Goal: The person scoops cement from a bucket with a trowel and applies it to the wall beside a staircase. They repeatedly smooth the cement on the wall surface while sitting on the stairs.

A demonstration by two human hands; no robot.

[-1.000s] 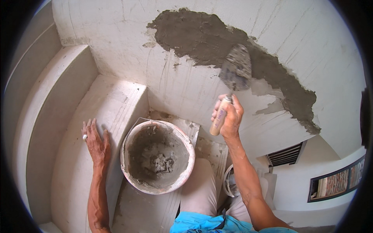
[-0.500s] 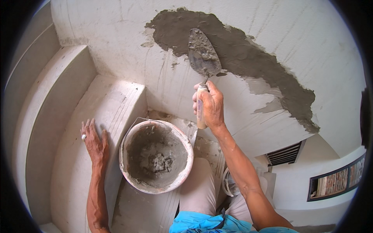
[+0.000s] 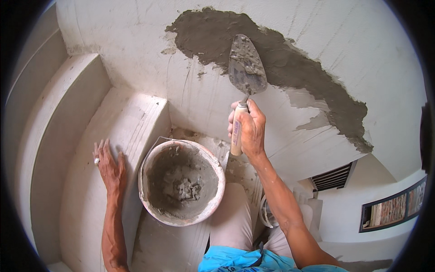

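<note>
My right hand grips the wooden handle of a trowel, its pointed blade smeared with wet mortar. The blade is in front of the lower edge of a dark grey mortar patch on the white wall; whether it touches cannot be told. My left hand, with a ring on one finger, lies flat with fingers apart on a pale step. Between my arms stands a bucket with a wire handle, its inside coated with mortar and a lumpy heap of mortar at the bottom.
More steps rise at the left. A second container is partly hidden beside my legs. At the right are a dark slatted vent and a framed opening low in the wall.
The trowel and my right hand have shifted slightly right and down, with the blade turned a little more upright. My left hand stays on the step.
</note>
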